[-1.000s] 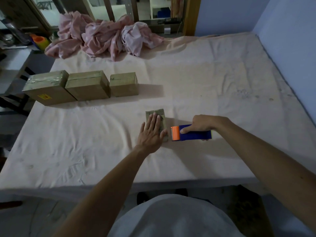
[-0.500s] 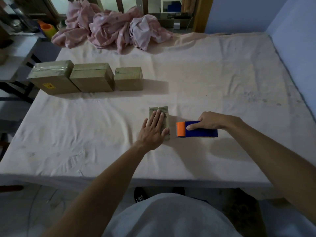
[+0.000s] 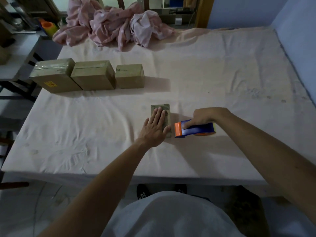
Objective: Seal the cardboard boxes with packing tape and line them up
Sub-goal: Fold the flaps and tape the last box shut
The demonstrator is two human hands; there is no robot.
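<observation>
Hardly anything moves: left hand, fingers together, presses the fourth box; right hand grips the tape dispenser; three boxes already aligned

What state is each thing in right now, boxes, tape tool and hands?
Small box, flat on the table, under the left hand.
Left hand, flat, fingers straight, pressing the small box.
Right hand, gripping the tape dispenser.
Tape dispenser, beside the small box, orange end toward it.
Three boxes, closed, lined up in a row.
Pink cloth, crumpled in a heap.
</observation>
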